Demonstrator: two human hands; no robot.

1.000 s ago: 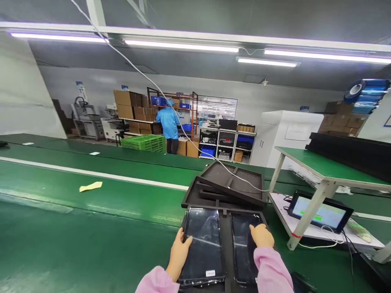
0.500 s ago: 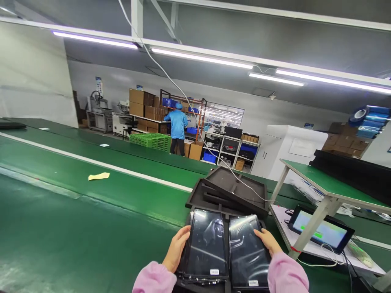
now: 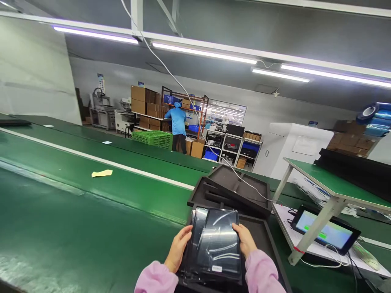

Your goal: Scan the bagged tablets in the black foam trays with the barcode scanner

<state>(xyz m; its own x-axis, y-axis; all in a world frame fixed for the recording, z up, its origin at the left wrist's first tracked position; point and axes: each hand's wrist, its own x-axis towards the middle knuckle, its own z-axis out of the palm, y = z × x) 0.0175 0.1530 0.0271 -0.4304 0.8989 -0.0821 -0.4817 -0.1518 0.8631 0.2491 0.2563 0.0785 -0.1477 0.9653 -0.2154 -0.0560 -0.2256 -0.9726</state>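
My left hand (image 3: 178, 249) grips the left edge of a stack of black screen panels (image 3: 215, 246) wrapped in shiny film. My right hand (image 3: 244, 241) holds the stack's right edge, pressing the top panel onto the others. The stack sits over the left slot of a black foam tray (image 3: 264, 240) on the green belt; the tray's right slot shows bare. Both sleeves are pink.
Two more black foam trays (image 3: 235, 189) lie stacked askew just behind. A lit tablet (image 3: 326, 232) on a white board sits right, under a green-topped stand (image 3: 332, 183). A yellow scrap (image 3: 102, 173) lies on the belt. A person in blue (image 3: 178, 126) stands far off by shelves.
My right hand lifted the right-hand panel out of its slot and brought it left on top of the left panel. My left hand stayed at the left edge.
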